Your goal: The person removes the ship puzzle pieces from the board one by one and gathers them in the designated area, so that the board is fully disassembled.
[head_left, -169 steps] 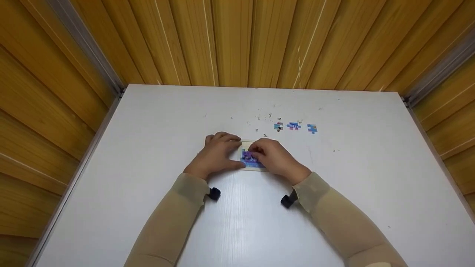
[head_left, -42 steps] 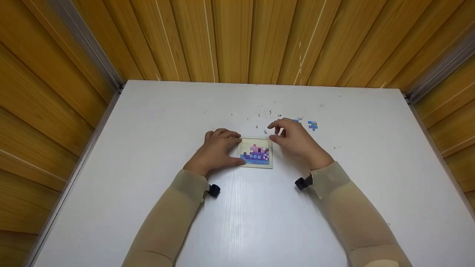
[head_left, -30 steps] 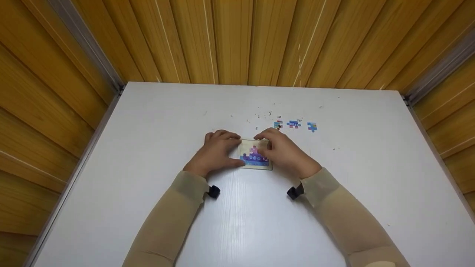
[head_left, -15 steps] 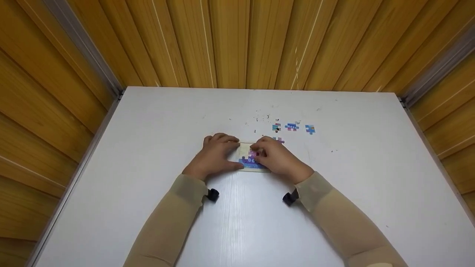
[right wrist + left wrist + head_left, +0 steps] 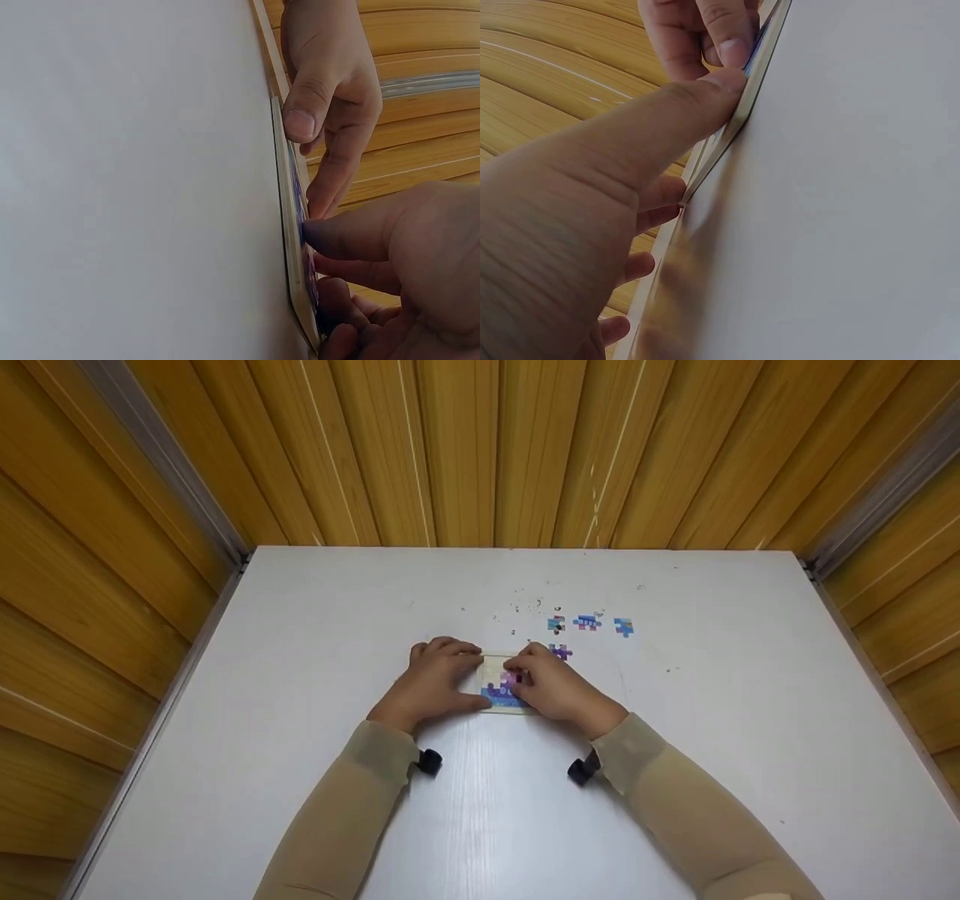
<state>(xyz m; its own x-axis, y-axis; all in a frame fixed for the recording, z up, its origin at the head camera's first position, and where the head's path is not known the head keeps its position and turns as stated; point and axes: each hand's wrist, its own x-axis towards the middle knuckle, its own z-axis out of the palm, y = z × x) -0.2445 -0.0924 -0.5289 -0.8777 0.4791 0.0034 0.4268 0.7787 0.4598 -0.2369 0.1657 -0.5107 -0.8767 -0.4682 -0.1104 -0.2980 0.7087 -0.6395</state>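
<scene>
A small wooden jigsaw board (image 5: 492,666) lies on the table, with a partly filled blue, purple and pink boat picture. My left hand (image 5: 431,682) holds its left side, thumb at the near corner and fingertips at the far corner. In the left wrist view that thumb (image 5: 697,105) presses on the board's edge. My right hand (image 5: 559,688) bends over the right half of the picture, its thumb and fingertips pinching at a pink puzzle piece (image 5: 508,678) that they partly cover. Just behind the right hand lies a purple puzzle piece (image 5: 561,652).
Three more loose pieces lie in a row farther back: a teal one (image 5: 556,624), a blue and pink one (image 5: 587,622) and a blue one (image 5: 623,626). Small dark crumbs are scattered around them on the white table (image 5: 360,600). Yellow wood-pattern panels stand behind.
My right hand has moved from the board's far right corner left and down onto the picture. The purple piece behind it has come into sight. My left hand keeps its hold.
</scene>
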